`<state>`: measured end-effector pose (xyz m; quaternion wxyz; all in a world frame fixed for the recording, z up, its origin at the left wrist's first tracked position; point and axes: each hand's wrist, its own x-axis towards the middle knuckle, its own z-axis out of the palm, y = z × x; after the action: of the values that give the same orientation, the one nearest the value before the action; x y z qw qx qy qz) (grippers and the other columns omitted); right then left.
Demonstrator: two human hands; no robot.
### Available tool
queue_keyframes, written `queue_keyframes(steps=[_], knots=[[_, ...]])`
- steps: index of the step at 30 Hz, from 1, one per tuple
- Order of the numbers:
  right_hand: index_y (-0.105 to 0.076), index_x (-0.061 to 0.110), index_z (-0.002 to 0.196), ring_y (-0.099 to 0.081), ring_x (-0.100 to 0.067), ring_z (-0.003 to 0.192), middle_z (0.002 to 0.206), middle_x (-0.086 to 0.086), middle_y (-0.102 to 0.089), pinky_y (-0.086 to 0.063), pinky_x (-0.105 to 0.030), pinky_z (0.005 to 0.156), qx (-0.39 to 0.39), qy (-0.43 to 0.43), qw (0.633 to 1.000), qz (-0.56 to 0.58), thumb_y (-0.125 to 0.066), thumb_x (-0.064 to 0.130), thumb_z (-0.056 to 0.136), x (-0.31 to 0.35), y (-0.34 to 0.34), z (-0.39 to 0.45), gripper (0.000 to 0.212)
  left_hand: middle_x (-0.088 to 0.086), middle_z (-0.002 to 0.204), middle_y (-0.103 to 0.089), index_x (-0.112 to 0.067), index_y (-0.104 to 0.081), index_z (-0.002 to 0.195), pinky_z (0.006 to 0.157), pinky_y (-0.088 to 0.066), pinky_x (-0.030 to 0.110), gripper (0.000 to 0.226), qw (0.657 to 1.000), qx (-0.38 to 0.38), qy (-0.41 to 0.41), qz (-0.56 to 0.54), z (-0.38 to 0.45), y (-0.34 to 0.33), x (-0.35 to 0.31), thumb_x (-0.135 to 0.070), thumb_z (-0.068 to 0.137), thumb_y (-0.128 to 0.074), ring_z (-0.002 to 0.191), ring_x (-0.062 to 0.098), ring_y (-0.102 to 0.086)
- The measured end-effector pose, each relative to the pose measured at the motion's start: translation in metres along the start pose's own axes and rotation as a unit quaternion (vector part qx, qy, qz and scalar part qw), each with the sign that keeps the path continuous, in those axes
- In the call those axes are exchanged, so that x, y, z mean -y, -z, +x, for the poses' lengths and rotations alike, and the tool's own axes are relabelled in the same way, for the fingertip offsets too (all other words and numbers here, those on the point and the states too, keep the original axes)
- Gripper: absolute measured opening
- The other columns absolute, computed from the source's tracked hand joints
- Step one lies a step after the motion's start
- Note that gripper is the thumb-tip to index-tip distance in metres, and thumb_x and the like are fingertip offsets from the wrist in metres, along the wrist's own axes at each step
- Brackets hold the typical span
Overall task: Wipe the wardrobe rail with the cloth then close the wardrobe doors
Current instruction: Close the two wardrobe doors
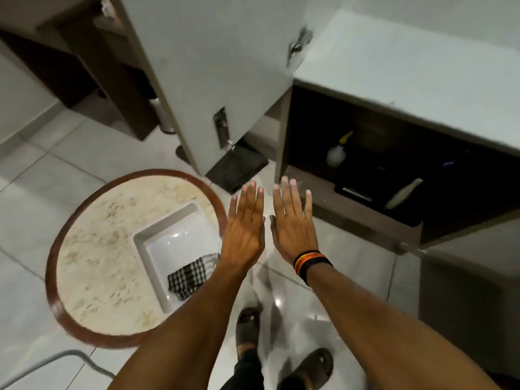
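- Left hand: centre of the frame, palm down, fingers extended and pressed together, holding nothing.
- Right hand: just beside the left hand, palm down, fingers extended and slightly spread, holding nothing. Striped wristband on the wrist.
- Checked cloth: crumpled, lying in the near right corner of the white square tray, partly hidden by the left forearm.
- Tray: rests on the round marble-topped table, lower left of the frame. It contains only the cloth.
- Wardrobe door: upper centre, standing open, with a latch near its lower edge.
- Open dark compartment, right of the frame: contains a white squeeze bottle with a yellow nozzle, plus other blurred items.
- Wardrobe rail: cannot be identified in this view.
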<state>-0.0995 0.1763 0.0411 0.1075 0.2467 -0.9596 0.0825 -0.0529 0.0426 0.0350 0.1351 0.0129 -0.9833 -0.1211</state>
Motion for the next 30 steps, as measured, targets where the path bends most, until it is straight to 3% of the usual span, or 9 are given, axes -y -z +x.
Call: queue_keyframes(steps=[5, 8, 12, 16, 24, 30], knots=[[-0.013, 0.008, 0.162, -0.008, -0.034, 0.158, 0.17, -0.017, -0.007, -0.014, -0.062, 0.125, -0.1, -0.037, 0.993, -0.041, -0.053, 0.023, 0.097, -0.058, 0.112, 0.054, 0.078, 0.014, 0.172, 0.006, -0.004, -0.006, 0.163, 0.129, -0.008, 0.05, 0.065, 0.993, -0.074, -0.085, -0.026, 0.093, 0.067, -0.069, -0.02, 0.107, -0.036, 0.16, 0.029, 0.001], [-0.013, 0.006, 0.162, -0.005, -0.034, 0.158, 0.171, -0.018, -0.006, -0.013, -0.063, 0.125, -0.156, -0.046, 0.984, -0.07, -0.049, 0.022, 0.098, -0.09, 0.195, 0.088, 0.075, 0.015, 0.172, 0.003, -0.003, -0.008, 0.163, 0.129, -0.006, 0.05, 0.065, 0.982, -0.127, -0.133, -0.046, 0.154, 0.129, -0.113, -0.02, 0.107, -0.036, 0.16, 0.029, 0.0], [-0.008, 0.005, 0.162, 0.001, -0.032, 0.159, 0.171, -0.016, 0.0, -0.01, -0.06, 0.126, -0.232, -0.068, 0.964, -0.114, -0.041, 0.023, 0.102, -0.129, 0.319, 0.123, 0.071, 0.017, 0.171, -0.001, -0.003, -0.01, 0.162, 0.129, -0.008, 0.049, 0.066, 0.955, -0.215, -0.199, -0.046, 0.234, 0.229, -0.186, -0.013, 0.104, -0.041, 0.159, 0.03, -0.002], [-0.015, 0.004, 0.161, -0.008, -0.033, 0.159, 0.17, -0.017, -0.009, -0.013, -0.059, 0.125, -0.312, -0.08, 0.932, -0.169, -0.041, 0.021, 0.103, -0.157, 0.436, 0.14, 0.066, 0.017, 0.171, -0.001, -0.003, -0.008, 0.162, 0.128, -0.011, 0.05, 0.064, 0.921, -0.298, -0.247, -0.036, 0.289, 0.326, -0.257, -0.015, 0.105, -0.035, 0.159, 0.031, -0.001], [-0.019, 0.006, 0.161, -0.014, -0.033, 0.158, 0.169, -0.017, -0.016, -0.015, -0.059, 0.125, -0.427, -0.099, 0.863, -0.25, -0.044, 0.009, 0.096, -0.182, 0.616, 0.142, 0.069, 0.016, 0.171, -0.003, -0.004, -0.008, 0.163, 0.129, -0.011, 0.048, 0.063, 0.856, -0.409, -0.307, -0.07, 0.337, 0.473, -0.355, -0.016, 0.106, -0.033, 0.159, 0.03, -0.002], [-0.019, 0.008, 0.161, -0.012, -0.03, 0.158, 0.17, -0.015, -0.015, -0.012, -0.058, 0.126, -0.474, -0.139, 0.818, -0.296, -0.047, 0.01, 0.095, -0.196, 0.675, 0.106, 0.072, 0.016, 0.171, -0.007, -0.003, -0.012, 0.162, 0.129, -0.011, 0.046, 0.062, 0.804, -0.452, -0.378, -0.085, 0.333, 0.527, -0.416, -0.012, 0.105, -0.034, 0.159, 0.03, -0.004]])
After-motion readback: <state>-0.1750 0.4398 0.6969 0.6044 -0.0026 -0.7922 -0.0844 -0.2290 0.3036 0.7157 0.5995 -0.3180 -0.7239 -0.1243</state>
